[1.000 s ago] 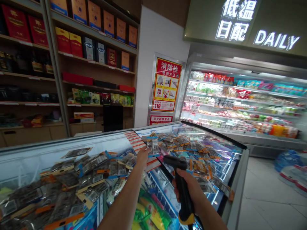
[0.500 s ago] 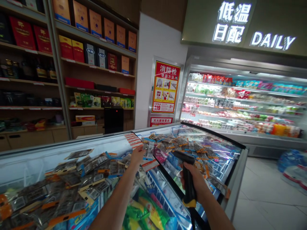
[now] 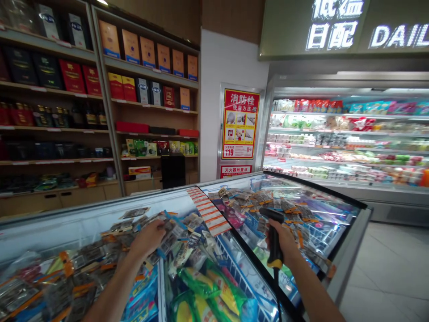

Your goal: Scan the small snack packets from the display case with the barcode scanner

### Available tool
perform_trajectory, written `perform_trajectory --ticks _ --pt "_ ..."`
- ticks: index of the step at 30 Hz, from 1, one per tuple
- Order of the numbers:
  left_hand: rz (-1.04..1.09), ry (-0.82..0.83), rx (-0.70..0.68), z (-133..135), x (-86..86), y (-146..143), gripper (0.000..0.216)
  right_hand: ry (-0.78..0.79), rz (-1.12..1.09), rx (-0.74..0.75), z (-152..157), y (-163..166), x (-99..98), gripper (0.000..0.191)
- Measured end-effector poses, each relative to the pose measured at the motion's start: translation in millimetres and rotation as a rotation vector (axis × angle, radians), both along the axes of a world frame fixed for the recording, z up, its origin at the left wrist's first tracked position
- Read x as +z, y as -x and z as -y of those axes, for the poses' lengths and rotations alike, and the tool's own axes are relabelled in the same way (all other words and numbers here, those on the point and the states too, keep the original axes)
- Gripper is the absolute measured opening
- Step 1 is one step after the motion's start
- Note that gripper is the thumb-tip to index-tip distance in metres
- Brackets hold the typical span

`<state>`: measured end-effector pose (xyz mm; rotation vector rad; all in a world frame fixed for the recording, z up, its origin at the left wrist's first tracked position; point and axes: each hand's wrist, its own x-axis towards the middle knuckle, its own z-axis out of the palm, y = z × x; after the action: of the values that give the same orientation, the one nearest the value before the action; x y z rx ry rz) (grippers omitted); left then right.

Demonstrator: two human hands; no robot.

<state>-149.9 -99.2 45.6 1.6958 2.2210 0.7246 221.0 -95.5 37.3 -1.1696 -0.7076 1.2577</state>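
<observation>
My left hand (image 3: 152, 237) is over the near freezer section, fingers closed on the edge of a clear packet with blue ends (image 3: 173, 230). Dark-filled flat packets (image 3: 90, 255) with orange or blue edges are heaped around and beneath that hand. My right hand (image 3: 284, 241) grips a black and yellow handheld barcode scanner (image 3: 275, 243) by its handle, its cord hanging down. The scanner is above the freezer's dark dividing frame, its head pointing away to the left. Green and yellow bags (image 3: 214, 286) lie between my two forearms.
A strip of red and white price labels (image 3: 209, 210) runs across the freezer beside the black frame. More packets (image 3: 264, 199) lie on the far glass. Shelves of boxes (image 3: 147, 89) stand behind at left, a lit chiller (image 3: 335, 134) at right.
My left hand has moved left, from above the label strip to the packet heap. The scanner stays in my right hand. The view has turned left.
</observation>
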Motion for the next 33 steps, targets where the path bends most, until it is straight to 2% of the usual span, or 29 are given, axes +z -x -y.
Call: perform_trajectory --ticks 3,6,10,12,15,18,20,24,27,33 --pt "-0.186 0.036 0.098 5.4 2.9 -3.0 0.037 0.004 -0.008 -0.021 -2.4 -5.7 -0.1 0.021" --pt "-0.341 -0.060 0.129 5.4 13.2 -23.3 0.041 -0.007 -0.015 -0.026 -5.1 -11.6 -0.2 0.021" --pt "-0.343 -0.165 0.060 -11.5 27.9 -74.2 0.043 -0.018 -0.015 -0.015 -7.9 -15.9 -0.5 0.021" --pt "-0.298 -0.188 -0.016 -26.4 28.3 -107.0 0.042 -0.017 -0.015 -0.009 -9.0 -16.1 -0.6 0.021" --pt "-0.203 -0.194 -0.150 -50.1 13.8 -159.5 0.036 -0.007 -0.015 -0.003 -10.6 -16.5 -1.1 0.022" --pt "-0.143 -0.177 -0.204 -68.3 -14.8 -204.0 0.034 -0.002 -0.006 -0.003 -12.7 -22.6 -1.7 0.022" --pt "-0.146 -0.159 -0.237 -75.0 -34.1 -221.9 0.033 -0.009 0.014 0.006 -15.1 -31.3 -0.7 0.021" --pt "-0.183 -0.149 -0.330 -73.1 -55.4 -228.2 0.033 0.024 0.012 0.032 -28.9 -55.7 11.6 0.020" --pt "-0.186 -0.132 -0.371 -62.6 -58.1 -224.9 0.034 0.018 0.010 0.082 -53.9 -73.9 29.1 0.017" --pt "-0.142 -0.189 -0.410 -48.0 -65.6 -233.6 0.036 -0.028 0.153 0.212 -106.8 -108.8 64.8 0.016"
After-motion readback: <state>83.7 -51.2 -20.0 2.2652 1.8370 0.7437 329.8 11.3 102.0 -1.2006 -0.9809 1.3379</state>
